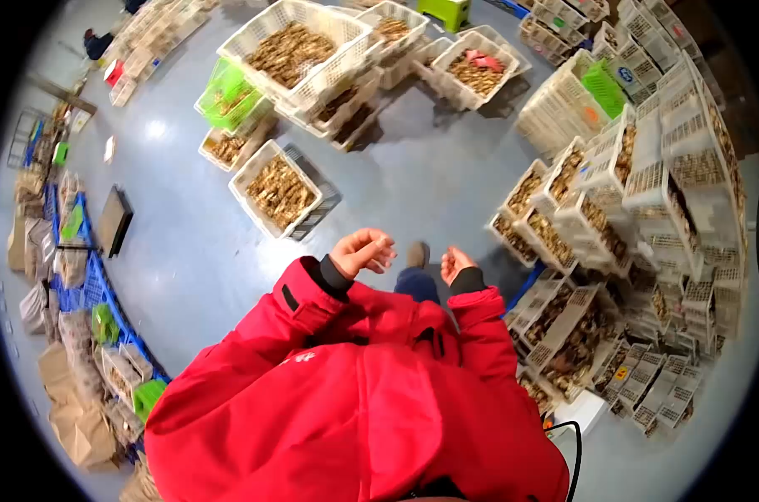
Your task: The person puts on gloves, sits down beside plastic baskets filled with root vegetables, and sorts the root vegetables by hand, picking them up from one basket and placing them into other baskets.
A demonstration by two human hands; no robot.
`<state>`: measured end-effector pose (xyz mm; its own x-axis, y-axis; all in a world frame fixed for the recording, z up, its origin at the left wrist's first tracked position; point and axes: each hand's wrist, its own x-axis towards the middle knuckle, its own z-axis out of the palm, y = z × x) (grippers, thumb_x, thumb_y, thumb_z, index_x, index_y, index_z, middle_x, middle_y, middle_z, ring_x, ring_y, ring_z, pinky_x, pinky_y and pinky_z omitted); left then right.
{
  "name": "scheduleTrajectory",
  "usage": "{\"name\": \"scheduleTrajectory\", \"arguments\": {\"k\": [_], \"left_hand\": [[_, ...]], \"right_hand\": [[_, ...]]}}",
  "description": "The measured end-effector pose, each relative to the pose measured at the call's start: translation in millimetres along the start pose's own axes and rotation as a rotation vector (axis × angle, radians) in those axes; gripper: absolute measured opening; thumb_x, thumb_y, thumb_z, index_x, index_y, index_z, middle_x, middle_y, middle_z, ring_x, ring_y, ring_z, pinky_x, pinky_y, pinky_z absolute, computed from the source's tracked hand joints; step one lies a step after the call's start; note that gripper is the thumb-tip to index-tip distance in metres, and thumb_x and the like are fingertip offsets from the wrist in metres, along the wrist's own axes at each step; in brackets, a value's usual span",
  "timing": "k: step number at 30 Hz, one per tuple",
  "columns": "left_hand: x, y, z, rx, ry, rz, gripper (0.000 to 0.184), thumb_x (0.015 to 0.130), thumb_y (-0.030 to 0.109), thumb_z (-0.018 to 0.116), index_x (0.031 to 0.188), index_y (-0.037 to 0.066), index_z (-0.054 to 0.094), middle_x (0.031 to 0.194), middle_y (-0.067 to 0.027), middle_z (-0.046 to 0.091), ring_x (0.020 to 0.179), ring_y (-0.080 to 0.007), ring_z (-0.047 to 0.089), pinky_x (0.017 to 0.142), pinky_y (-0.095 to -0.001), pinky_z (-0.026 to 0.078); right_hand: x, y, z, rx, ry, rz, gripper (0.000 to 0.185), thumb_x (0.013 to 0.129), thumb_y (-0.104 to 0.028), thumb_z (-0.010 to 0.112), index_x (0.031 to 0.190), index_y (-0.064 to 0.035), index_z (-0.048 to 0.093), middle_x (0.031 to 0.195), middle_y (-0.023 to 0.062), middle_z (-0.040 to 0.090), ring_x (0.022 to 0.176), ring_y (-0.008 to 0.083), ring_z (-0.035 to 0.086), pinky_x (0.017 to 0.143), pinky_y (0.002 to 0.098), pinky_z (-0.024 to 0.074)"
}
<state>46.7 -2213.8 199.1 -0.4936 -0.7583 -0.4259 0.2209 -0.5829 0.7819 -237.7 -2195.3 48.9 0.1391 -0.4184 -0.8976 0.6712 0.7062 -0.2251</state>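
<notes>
My left hand point(363, 253) is in front of my red jacket point(346, 410), its fingers curled in and the thumb against them. Nothing shows in its grip. To its right, my right hand point(456, 263) is loosely closed, also with nothing visible in it. Both hands are in the air, apart from each other and touching no crate. Nearest to my left hand, on the floor, stands a white plastic crate point(244, 182) filled with small yellow-brown pieces point(279, 194). Their kind is too small to tell. A shoe point(417, 253) shows between my hands.
Stacked white crates point(647, 213) with similar contents line the right side. More filled crates point(358, 38) and a green crate point(229, 94) stand ahead. On the left are blue pallets point(103, 289), a dark flat platform point(114, 222) and brown bags point(76, 410). A person point(97, 42) is far back.
</notes>
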Motion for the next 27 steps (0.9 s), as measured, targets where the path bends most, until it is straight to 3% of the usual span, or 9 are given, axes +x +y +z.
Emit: {"name": "scheduleTrajectory", "arguments": {"k": [3,4,6,14,15,17,19,20,27], "left_hand": [[93,32,6,0.050,0.117,0.074,0.023,0.091,0.023,0.047,0.104,0.004,0.052,0.089,-0.0098,0.061,0.075,-0.0167,0.060,0.065,-0.0286,0.050],[118,45,8,-0.016,0.171,0.024,0.022,0.091,0.022,0.047,0.103,0.004,0.052,0.089,-0.0098,0.061,0.075,-0.0165,0.060,0.065,-0.0284,0.050],[173,61,0,-0.065,0.161,0.020,0.023,0.091,0.023,0.047,0.104,0.005,0.052,0.090,-0.0096,0.061,0.076,-0.0159,0.060,0.066,-0.0279,0.050],[324,165,-6,-0.149,0.237,-0.007,0.021,0.091,0.021,0.048,0.102,0.004,0.053,0.091,-0.0095,0.061,0.076,-0.0148,0.060,0.066,-0.0265,0.048],[352,169,-20,-0.154,0.229,-0.015,0.021,0.091,0.021,0.048,0.102,0.004,0.053,0.091,-0.0092,0.062,0.075,-0.0143,0.060,0.066,-0.0264,0.048],[408,181,-42,-0.276,0.181,0.010,0.021,0.090,0.021,0.050,0.102,0.004,0.053,0.091,-0.0087,0.062,0.075,-0.0139,0.059,0.066,-0.0264,0.048],[456,206,-55,-0.249,0.240,-0.015,0.020,0.091,0.021,0.049,0.102,0.004,0.052,0.091,-0.0087,0.061,0.075,-0.0139,0.059,0.066,-0.0259,0.049],[477,225,-63,-0.206,0.255,0.010,0.020,0.091,0.020,0.048,0.102,0.004,0.052,0.090,-0.0086,0.061,0.075,-0.0138,0.059,0.067,-0.0263,0.049],[575,305,-97,-0.274,0.357,-0.187,0.020,0.090,0.020,0.049,0.102,0.004,0.052,0.088,-0.0087,0.060,0.074,-0.0144,0.058,0.064,-0.0274,0.049]], "right_hand": [[66,-67,-5,0.154,-0.078,-0.030,0.017,0.085,-0.024,0.057,0.093,-0.0098,0.055,0.073,0.0052,0.061,0.061,0.0139,0.056,0.049,0.0254,0.0459],[64,-89,1,0.041,-0.040,-0.076,0.018,0.085,-0.024,0.057,0.094,-0.0093,0.056,0.075,0.0053,0.061,0.061,0.0141,0.056,0.050,0.0253,0.0462],[94,-153,39,-0.121,-0.005,-0.142,0.022,0.083,-0.024,0.059,0.098,-0.0075,0.056,0.076,0.0065,0.061,0.060,0.0145,0.056,0.050,0.0259,0.0466],[171,-367,182,-0.262,-0.043,-0.216,0.023,0.081,-0.023,0.063,0.096,-0.0075,0.056,0.075,0.0065,0.061,0.060,0.0136,0.057,0.050,0.0247,0.0469],[192,-388,194,-0.300,0.029,-0.199,0.018,0.079,-0.022,0.065,0.092,-0.0120,0.058,0.077,0.0041,0.061,0.060,0.0145,0.056,0.051,0.0258,0.0475],[246,-422,195,-0.302,-0.006,-0.161,0.017,0.079,-0.023,0.065,0.090,-0.0122,0.058,0.075,0.0044,0.061,0.059,0.0146,0.056,0.050,0.0264,0.0475],[313,-460,182,-0.361,0.092,0.063,0.016,0.081,-0.022,0.062,0.092,-0.0115,0.057,0.074,0.0050,0.061,0.057,0.0141,0.056,0.048,0.0270,0.0480],[304,-467,190,-0.327,0.188,-0.080,0.022,0.083,-0.021,0.061,0.101,-0.0091,0.055,0.075,0.0066,0.061,0.054,0.0158,0.057,0.045,0.0278,0.0487],[401,-615,197,-0.324,0.140,-0.158,0.032,0.085,-0.020,0.058,0.113,-0.0085,0.047,0.076,0.0087,0.062,0.051,0.0174,0.057,0.043,0.0287,0.0477]]}}
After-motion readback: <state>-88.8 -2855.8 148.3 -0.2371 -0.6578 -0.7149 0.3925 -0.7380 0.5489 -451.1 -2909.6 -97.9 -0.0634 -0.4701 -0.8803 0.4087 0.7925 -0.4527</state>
